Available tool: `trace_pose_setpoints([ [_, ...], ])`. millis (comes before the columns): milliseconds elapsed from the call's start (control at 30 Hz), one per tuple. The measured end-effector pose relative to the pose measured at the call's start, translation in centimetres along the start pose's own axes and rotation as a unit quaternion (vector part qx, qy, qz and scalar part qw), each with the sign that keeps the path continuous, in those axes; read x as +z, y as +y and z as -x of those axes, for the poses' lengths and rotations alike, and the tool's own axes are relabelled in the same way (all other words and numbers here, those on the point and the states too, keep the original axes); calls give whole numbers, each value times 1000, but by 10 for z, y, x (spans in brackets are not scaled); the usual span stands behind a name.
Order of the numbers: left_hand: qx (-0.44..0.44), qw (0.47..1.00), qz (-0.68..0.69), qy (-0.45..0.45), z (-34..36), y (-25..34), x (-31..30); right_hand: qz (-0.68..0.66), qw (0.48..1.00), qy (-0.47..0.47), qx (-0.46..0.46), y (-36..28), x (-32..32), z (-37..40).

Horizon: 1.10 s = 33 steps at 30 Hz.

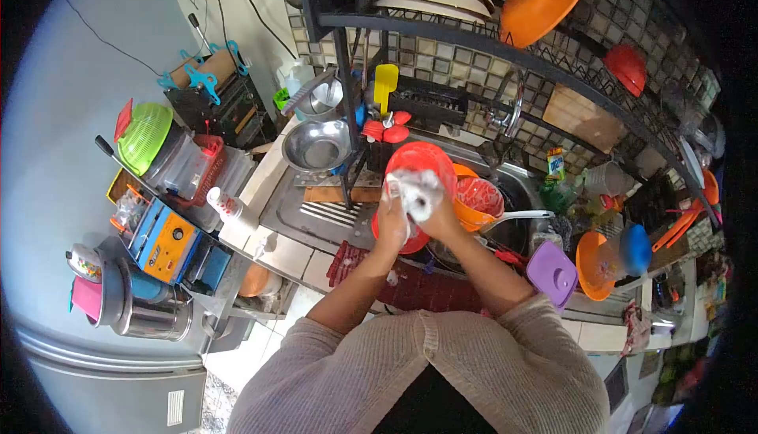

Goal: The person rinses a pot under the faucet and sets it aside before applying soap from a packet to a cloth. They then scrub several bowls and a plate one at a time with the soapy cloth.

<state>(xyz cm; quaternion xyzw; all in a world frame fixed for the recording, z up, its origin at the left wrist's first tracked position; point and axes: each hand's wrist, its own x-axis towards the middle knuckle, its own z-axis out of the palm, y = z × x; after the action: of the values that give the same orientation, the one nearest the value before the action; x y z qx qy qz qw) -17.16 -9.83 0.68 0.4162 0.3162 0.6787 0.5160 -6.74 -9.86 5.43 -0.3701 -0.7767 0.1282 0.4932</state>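
Both my hands are up over the left part of the sink, close together around a foamy white bundle (416, 197). My left hand (391, 217) grips its left side, and my right hand (444, 211) holds the right side. Suds hide the fingertips and what lies under the foam. Just behind the bundle is a red basin (422, 157), with foam near its rim. To the right, an orange bowl (474, 219) and a red strainer-like piece (479, 195) sit in the sink (517, 189), with a white handle (525, 215) beside them.
A black dish rack (442, 35) arches overhead with bowls on it. A steel bowl (317, 146) stands left of the sink. A purple lid (552, 274) and an orange plate (592, 264) are at the right. A dark red cloth (422, 284) lies along the front edge.
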Motion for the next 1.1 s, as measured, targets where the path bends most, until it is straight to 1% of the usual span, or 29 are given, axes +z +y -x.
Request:
trace_pose_setpoints([
  [33,13,999,-49,0,2,-3,2,72,996,32,-30,15,-4,-1],
  [67,2,995,-95,32,7,3,10,109,990,68,-56,5,-18,-13],
  [100,-38,992,-121,13,8,-2,4,145,981,103,-82,-5,-31,-26],
  [133,48,987,-151,10,3,-12,1,-53,982,183,-5,9,-27,-28],
  [167,135,974,-181,6,-2,-20,-1,-250,932,253,72,22,-23,-27],
  [200,136,974,-183,9,-2,-15,-4,-348,900,249,79,5,-38,-32],
  [233,94,973,-209,-4,-1,-8,-11,-308,923,214,85,18,-54,-31],
  [267,52,970,-235,-17,-2,0,-15,-174,944,257,110,17,-65,-37],
  [300,53,971,-235,-16,-3,6,-19,-36,945,296,133,14,-69,-42],
  [333,44,965,-257,-17,-5,13,-22,-145,934,284,164,6,-73,-35],
  [367,35,960,-278,-18,-7,18,-22,-144,934,283,163,17,-69,-28],
  [433,38,964,-263,-24,-11,26,-17,-79,974,167,133,51,-60,-10],
  [467,46,959,-274,-59,-13,27,-16,60,983,116,126,35,-59,-6],
  [500,54,952,-286,-93,-14,26,-15,-11,984,68,162,17,-55,-4],
  [533,95,966,-227,-83,-19,9,-15,-103,980,50,166,25,-40,5],
  [567,92,966,-227,-82,-21,9,-15,-195,966,32,168,25,-28,10],
  [633,210,918,-332,-52,-27,10,-16,-285,936,-58,197,25,-21,23],
  [667,265,896,-354,-33,-31,5,-18,-130,977,-84,145,-8,-38,14],
  [700,263,897,-355,-33,-31,1,-19,-130,977,-85,147,-26,-43,9],
  [767,201,944,-261,24,-30,-9,-21,31,996,-66,46,-47,-44,5],
  [833,196,953,-230,32,-33,-34,-19,61,997,-50,28,-24,-37,12],
  [867,129,987,-91,38,-29,-36,-10,78,996,-43,26,-16,-37,14],
  [900,60,996,51,44,-26,-37,-4,95,995,-37,24,-9,-37,16],
  [933,-116,988,94,41,-26,-48,-8,110,994,-1,9,-1,-35,19],
  [967,-115,988,95,43,-25,-33,-7,110,994,-3,8,5,-37,21],
  [1000,-221,930,281,-88,-22,-2,-5,133,988,1,-75,9,-38,25],
  [1033,-312,810,449,-213,-21,16,-6,153,976,5,-156,16,-38,30],
  [1067,-337,819,420,-197,-21,17,-6,148,973,10,-179,15,-34,29],
  [1100,-421,811,382,-139,-23,20,1,146,972,8,-182,12,-35,32],
])
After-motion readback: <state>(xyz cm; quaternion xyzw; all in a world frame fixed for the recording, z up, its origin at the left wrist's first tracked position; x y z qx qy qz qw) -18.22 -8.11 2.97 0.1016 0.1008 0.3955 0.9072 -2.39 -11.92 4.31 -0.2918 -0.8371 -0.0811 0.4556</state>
